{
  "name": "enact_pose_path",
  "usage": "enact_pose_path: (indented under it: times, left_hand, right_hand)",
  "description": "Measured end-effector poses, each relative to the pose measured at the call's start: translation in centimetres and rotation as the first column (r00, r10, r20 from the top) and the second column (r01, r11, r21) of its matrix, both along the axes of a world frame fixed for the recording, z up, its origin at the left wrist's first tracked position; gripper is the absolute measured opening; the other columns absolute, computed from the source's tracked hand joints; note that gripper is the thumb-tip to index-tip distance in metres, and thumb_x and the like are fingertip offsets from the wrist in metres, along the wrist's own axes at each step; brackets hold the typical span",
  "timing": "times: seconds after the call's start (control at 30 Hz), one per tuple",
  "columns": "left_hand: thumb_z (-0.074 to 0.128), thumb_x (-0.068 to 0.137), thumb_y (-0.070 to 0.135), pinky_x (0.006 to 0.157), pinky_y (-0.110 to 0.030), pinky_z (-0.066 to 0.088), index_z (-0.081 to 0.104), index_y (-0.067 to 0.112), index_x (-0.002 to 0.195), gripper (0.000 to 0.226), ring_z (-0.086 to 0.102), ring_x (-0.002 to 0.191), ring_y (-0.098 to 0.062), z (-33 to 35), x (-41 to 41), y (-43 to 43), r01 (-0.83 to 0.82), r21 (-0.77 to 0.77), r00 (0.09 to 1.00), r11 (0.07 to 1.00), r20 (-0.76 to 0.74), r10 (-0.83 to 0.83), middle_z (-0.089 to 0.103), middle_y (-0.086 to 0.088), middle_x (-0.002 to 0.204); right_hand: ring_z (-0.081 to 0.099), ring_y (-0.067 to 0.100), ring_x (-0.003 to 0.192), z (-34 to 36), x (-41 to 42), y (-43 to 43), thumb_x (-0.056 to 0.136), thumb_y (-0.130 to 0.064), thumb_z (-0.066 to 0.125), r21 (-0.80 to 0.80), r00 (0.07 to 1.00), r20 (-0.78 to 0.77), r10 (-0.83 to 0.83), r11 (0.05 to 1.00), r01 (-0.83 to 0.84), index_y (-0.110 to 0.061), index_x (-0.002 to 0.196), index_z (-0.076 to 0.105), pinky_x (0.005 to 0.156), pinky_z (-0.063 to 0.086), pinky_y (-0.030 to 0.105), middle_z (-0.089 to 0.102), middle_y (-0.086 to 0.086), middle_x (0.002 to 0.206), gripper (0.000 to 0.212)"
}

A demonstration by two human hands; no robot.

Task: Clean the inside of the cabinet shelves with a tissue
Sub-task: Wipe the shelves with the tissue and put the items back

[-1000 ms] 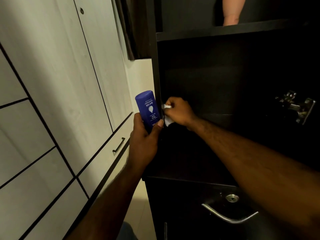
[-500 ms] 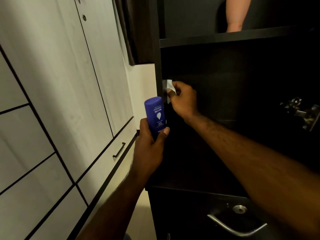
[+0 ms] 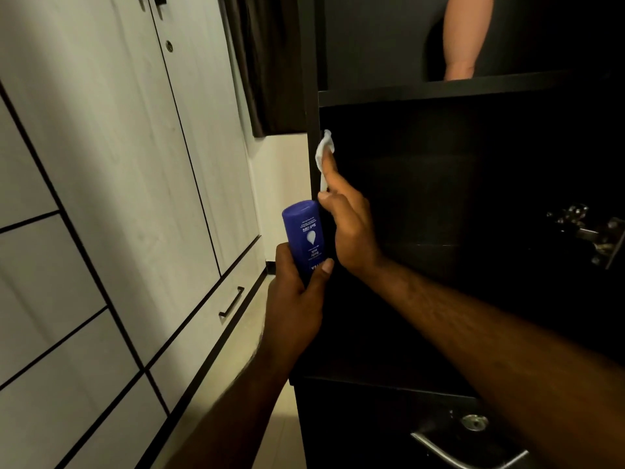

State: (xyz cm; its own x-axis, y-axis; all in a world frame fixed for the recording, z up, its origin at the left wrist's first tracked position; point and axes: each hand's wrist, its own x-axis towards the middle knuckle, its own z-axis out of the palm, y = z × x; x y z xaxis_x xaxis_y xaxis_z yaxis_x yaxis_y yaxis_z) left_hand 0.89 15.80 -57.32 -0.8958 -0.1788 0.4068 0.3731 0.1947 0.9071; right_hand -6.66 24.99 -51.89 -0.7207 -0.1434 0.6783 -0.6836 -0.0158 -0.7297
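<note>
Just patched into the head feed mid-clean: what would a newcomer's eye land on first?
The white crumpled tissue stands out where the right hand presses it flat against the black cabinet side panel. Just below, the left hand grips a dark blue plastic bottle, its label upside down. A shiny metal hinge glints at far right.

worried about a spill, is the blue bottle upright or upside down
Upside down: the blue bottle in the left hand shows its label text inverted.
</note>
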Motion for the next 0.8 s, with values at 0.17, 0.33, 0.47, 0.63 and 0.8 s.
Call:
enact_pose_path:
  times: [0.17, 0.33, 0.47, 0.63, 0.8]
  left_hand:
    - [0.062, 0.096, 0.028, 0.063, -0.003, 0.048, 0.037, 0.038, 0.123, 0.038, 0.056, 0.091, 0.024, -0.1, 0.2, 0.0, -0.023, 0.053, 1.0, 0.998, -0.006, 0.023, 0.054, 0.029, 0.11]
    - [0.061, 0.095, 0.031, 0.064, -0.007, 0.051, 0.037, 0.037, 0.126, 0.04, 0.059, 0.097, 0.01, 0.0, 0.1, 0.0, -0.007, 0.051, 1.0, 0.999, -0.001, 0.007, 0.055, 0.027, 0.113]
    - [0.06, 0.094, 0.032, 0.062, -0.008, 0.051, 0.039, 0.039, 0.12, 0.035, 0.061, 0.097, 0.007, 0.1, 0.1, -0.1, 0.013, 0.058, 1.0, 0.998, 0.017, -0.014, 0.056, 0.025, 0.114]
    - [0.062, 0.092, 0.034, 0.069, -0.012, 0.054, 0.044, 0.044, 0.118, 0.033, 0.062, 0.102, 0.01, -0.3, 0.1, -0.1, 0.022, 0.076, 1.0, 0.997, 0.015, -0.024, 0.063, 0.021, 0.116]
    - [0.063, 0.09, 0.036, 0.071, -0.017, 0.054, 0.046, 0.047, 0.114, 0.031, 0.063, 0.1, 0.009, -0.3, 0.2, -0.1, 0.015, 0.063, 1.0, 0.998, -0.011, -0.014, 0.065, 0.027, 0.108]
  right_hand:
    - [0.039, 0.007, 0.139, 0.9, 0.2, 0.3, 0.088, -0.057, 0.043, -0.004, 0.992, 0.126, 0.018, 1.0, -0.018, -0.026, 0.155, 0.025, 0.114, 0.035, 0.033, 0.034, -0.004, 0.157, 0.076]
    - [0.03, 0.012, 0.145, 3.2, -0.3, -0.1, 0.092, -0.059, 0.044, -0.077, 0.996, 0.061, 0.07, 0.995, -0.065, -0.019, 0.155, 0.026, 0.121, 0.024, 0.042, 0.029, 0.001, 0.16, 0.077]
    - [0.033, 0.015, 0.144, 5.6, -1.8, -0.3, 0.09, -0.053, 0.041, -0.093, 0.996, 0.084, 0.024, 0.996, -0.016, -0.013, 0.153, 0.03, 0.121, 0.025, 0.038, 0.036, 0.004, 0.157, 0.075]
    - [0.026, 0.015, 0.148, 3.7, -2.7, -0.7, 0.097, -0.038, 0.038, -0.065, 0.987, -0.147, -0.072, 0.996, 0.063, -0.007, 0.154, 0.023, 0.121, 0.025, 0.034, 0.028, 0.007, 0.16, 0.067]
    - [0.02, 0.016, 0.15, 2.8, -3.0, 0.4, 0.098, -0.041, 0.037, 0.091, 0.972, -0.236, -0.01, 0.995, 0.032, -0.009, 0.156, 0.016, 0.122, 0.021, 0.035, 0.02, 0.007, 0.162, 0.069]
